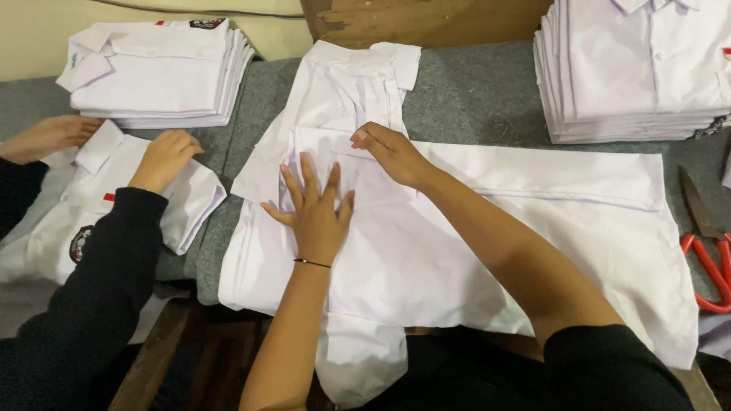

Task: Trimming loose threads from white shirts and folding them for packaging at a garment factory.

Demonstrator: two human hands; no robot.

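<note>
Left hand lies flat, fingers fanned wide, its grip apart and pressing the white shirt down mid-fold. Right hand sits just above it, fingers curled together, the grip pinching a fold of the same shirt. The shirt sprawls across the grey counter. Far left, a co-worker's hands rest on another shirt. Folded stacks stand behind; red-handled scissors lie at right.
</note>
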